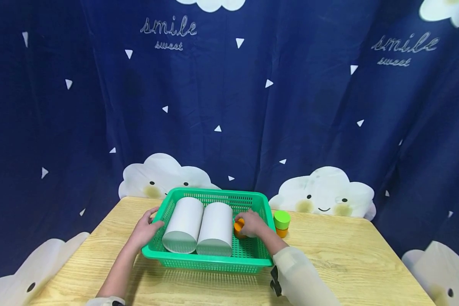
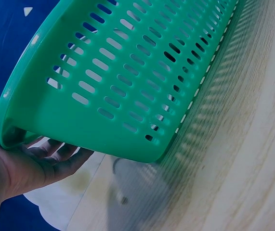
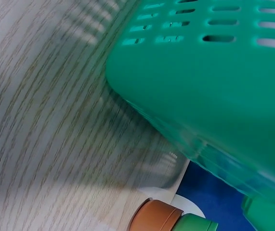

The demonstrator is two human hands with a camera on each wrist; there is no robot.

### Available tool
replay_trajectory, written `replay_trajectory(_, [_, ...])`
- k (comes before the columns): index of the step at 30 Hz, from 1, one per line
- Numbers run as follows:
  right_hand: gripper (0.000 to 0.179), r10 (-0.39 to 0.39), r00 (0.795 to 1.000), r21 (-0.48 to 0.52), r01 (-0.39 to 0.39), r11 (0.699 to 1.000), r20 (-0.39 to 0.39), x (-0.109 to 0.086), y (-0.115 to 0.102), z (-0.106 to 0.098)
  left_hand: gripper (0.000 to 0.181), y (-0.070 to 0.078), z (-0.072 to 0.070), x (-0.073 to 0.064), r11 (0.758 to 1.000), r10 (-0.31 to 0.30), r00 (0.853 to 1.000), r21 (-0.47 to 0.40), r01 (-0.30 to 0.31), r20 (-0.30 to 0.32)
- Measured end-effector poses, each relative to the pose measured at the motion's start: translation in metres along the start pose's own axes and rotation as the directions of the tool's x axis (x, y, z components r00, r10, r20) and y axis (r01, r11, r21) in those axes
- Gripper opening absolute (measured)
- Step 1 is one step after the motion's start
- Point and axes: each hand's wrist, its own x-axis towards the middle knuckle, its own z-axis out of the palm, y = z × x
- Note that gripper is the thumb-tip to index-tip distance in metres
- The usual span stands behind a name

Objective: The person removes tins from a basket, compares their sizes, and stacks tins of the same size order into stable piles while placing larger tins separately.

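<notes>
A green plastic basket (image 1: pixel 210 262) with slotted walls stands on the wooden table. My left hand (image 1: pixel 144 229) holds its left rim; in the left wrist view the fingers (image 2: pixel 65 166) reach beneath that rim. Two large white cylinders (image 1: pixel 183 223) lie side by side in the basket, filling its left and middle. Inside the right part, my right hand (image 1: pixel 250 223) grips a small orange cylinder (image 1: pixel 238 229) from above, partly covering it. The right wrist view shows the basket's outer wall (image 3: pixel 200 91), with the hand hidden.
Just right of the basket, a green cylinder (image 1: pixel 281 219) sits on an orange one (image 1: pixel 281 233). Light wood tabletop (image 1: pixel 340 255) extends to the right and in front. A dark blue curtain (image 1: pixel 229 106) with white clouds hangs behind the table.
</notes>
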Motion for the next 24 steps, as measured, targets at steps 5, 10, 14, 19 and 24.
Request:
replay_trajectory(5, [0.047, 0.006, 1.000, -0.009, -0.006, 1.000, 0.010, -0.0005, 0.0008, 0.0005, 0.059, -0.0006, 0.0008, 0.0002, 1.000, 0.009, 1.000, -0.003, -0.009, -0.008])
replay_trajectory(10, [0.050, 0.012, 1.000, -0.031, -0.012, 0.999, 0.010, -0.0024, -0.0009, 0.0013, 0.060, -0.0017, 0.0007, 0.0007, 1.000, 0.010, 1.000, -0.002, -0.010, -0.009])
replay_trajectory(14, [0.047, 0.010, 1.000, -0.051, -0.009, 0.999, 0.020, -0.0057, -0.0025, 0.0003, 0.060, -0.0010, 0.0005, -0.0004, 1.000, 0.003, 1.000, 0.000, -0.003, -0.002])
replay_trajectory(19, [0.043, 0.016, 0.999, -0.033, -0.015, 0.999, 0.047, -0.0067, -0.0034, -0.0015, 0.060, 0.0008, 0.0000, -0.0011, 1.000, 0.003, 1.000, 0.005, -0.003, 0.002])
replay_trajectory(24, [0.043, 0.013, 0.999, -0.024, -0.012, 1.000, 0.052, -0.0067, -0.0039, -0.0043, 0.059, 0.0006, 0.0001, -0.0008, 1.000, 0.003, 1.000, -0.001, -0.003, 0.004])
